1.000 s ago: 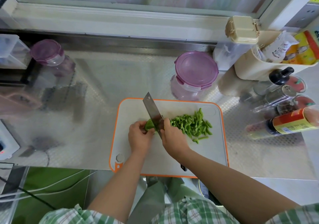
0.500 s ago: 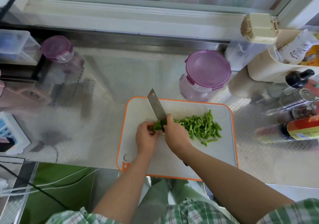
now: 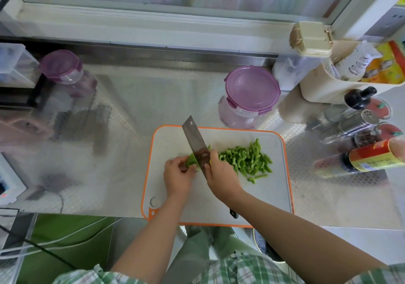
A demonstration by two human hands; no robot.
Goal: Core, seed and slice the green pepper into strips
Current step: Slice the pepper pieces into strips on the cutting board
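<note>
The uncut piece of green pepper point(image 3: 191, 160) is small and lies on the cutting board point(image 3: 271, 196), left of the middle. It is pinned down by the left hand point(image 3: 178, 177), whose fingers are curled over it. The broad blade of the knife point(image 3: 196, 140) is set against the right side of the piece, very near the left fingertips. Whether its edge is touching the board cannot be told. The knife is gripped by the right hand point(image 3: 221, 174), which is closed round the handle just behind the blade. The two hands are close together, with only the blade and the pepper between them. A heap of cut strips point(image 3: 247, 159) is spread to the right of the blade, and a stray strip point(image 3: 256, 177) lies just beside it. The board rests on a steel counter point(image 3: 142, 108), and its near edge appears to reach slightly past the counter's front. A jar with a purple lid point(image 3: 252, 89) stands behind the board, and bottles point(image 3: 372, 159) are crowded at the right. The slicing is judged to be nearly finished. The main danger is a nicked fingertip, since so little pepper is left to hold. The glossy piece could also slip or roll under the blade, so that uneven strips are cut. The board might shift on the smooth steel if the knife is pressed hard near the front edge.
</note>
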